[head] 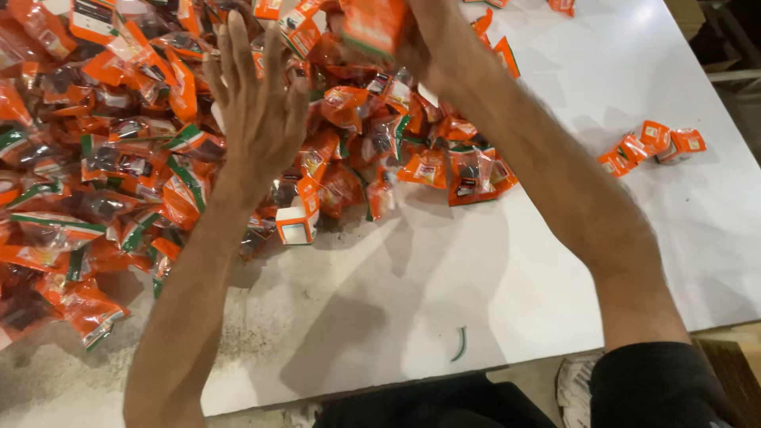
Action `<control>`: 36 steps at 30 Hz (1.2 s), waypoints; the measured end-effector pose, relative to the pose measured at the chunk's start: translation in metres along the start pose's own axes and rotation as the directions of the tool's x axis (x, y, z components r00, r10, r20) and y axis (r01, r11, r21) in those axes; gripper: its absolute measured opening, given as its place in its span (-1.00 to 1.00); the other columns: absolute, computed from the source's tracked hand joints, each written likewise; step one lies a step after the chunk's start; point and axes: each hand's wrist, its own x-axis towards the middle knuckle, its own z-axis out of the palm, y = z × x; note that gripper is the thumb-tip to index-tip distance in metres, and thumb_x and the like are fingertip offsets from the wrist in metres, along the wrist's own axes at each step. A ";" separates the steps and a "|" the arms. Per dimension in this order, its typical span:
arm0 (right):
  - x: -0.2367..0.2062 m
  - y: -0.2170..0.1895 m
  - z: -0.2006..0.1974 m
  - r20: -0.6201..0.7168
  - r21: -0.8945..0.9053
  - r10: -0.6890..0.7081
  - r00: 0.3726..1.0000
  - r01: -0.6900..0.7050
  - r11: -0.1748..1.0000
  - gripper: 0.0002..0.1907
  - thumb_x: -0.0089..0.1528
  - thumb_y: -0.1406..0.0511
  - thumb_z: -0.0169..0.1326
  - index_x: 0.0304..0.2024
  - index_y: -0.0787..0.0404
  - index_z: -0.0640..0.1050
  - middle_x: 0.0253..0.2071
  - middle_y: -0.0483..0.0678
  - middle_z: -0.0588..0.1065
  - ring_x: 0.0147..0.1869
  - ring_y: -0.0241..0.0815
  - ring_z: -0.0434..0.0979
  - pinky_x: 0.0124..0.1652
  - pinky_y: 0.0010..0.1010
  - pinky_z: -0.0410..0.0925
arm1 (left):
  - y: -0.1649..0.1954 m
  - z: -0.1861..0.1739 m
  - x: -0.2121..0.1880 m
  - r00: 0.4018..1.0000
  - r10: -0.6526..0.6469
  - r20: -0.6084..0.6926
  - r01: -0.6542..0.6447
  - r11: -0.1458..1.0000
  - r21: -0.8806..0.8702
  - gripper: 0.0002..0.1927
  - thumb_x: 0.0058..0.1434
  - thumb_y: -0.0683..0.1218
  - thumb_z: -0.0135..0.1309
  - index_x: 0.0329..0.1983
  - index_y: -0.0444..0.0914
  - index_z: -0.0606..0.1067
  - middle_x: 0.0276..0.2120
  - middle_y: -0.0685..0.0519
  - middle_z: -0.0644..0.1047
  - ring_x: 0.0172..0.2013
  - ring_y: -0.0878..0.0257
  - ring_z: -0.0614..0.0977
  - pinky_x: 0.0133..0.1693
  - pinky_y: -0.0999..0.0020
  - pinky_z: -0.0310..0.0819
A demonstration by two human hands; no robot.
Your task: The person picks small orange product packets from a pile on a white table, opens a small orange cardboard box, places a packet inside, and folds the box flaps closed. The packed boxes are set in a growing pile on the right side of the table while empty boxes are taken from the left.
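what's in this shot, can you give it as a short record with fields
surface: white table
main items: heap of orange packets covering the table's left and far side
left hand: open, fingers spread, over the heap
right hand: at the top edge, gripping an orange packet
apart from heap: small cluster of orange packets at the right
stray item: green strip near the front edge

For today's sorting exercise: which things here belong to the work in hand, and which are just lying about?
In hand:
right hand gripping an orange carton
left hand spread over the heap of orange sachets

Lying about:
small group of orange cartons
green strip
white table
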 end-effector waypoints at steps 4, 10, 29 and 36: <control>-0.129 0.071 -0.041 0.110 -0.475 -0.263 0.958 0.283 0.833 -0.55 0.42 0.21 0.19 0.25 0.22 0.35 0.11 -0.02 0.36 0.22 -0.28 0.46 0.15 -0.37 0.42 | 0.037 -0.041 -0.051 0.999 0.046 -0.012 -0.047 0.956 -0.289 -0.60 0.51 -0.14 0.07 0.33 -0.35 0.35 0.42 -0.27 0.23 0.43 -0.22 0.26 0.43 -0.11 0.12; -0.251 0.164 -0.081 0.136 -0.870 -0.338 0.931 0.275 0.410 0.09 -0.04 0.17 0.45 0.31 0.33 0.05 -0.03 0.17 0.46 -0.05 0.16 0.56 -0.12 -0.15 0.45 | 0.105 -0.042 -0.118 0.969 0.149 0.198 -0.082 0.946 -0.313 -0.73 0.29 -0.24 0.15 0.05 -0.28 0.48 0.06 -0.02 0.50 0.00 0.02 0.62 -0.03 0.12 0.61; -0.282 0.172 -0.074 0.015 -0.794 -0.369 0.929 0.235 0.561 -0.28 -0.05 0.36 0.42 0.13 0.29 0.44 0.14 0.11 0.52 0.21 0.12 0.55 0.13 -0.19 0.45 | 0.166 -0.031 -0.130 0.981 0.193 0.025 -0.106 0.635 -0.765 -0.65 0.18 -0.40 0.16 -0.01 -0.47 0.33 -0.02 -0.26 0.52 -0.07 -0.14 0.69 -0.02 0.09 0.62; -0.283 0.163 -0.073 0.029 -0.834 -0.328 0.944 0.204 0.513 -0.44 -0.15 0.48 0.35 -0.07 0.29 0.54 0.11 0.12 0.56 0.21 0.16 0.47 0.11 -0.12 0.38 | 0.179 0.018 -0.158 0.801 0.599 0.014 -0.530 0.719 -0.450 -0.67 0.26 -0.22 0.22 0.05 -0.38 0.45 0.14 -0.28 0.50 0.31 -0.30 0.45 0.28 -0.25 0.38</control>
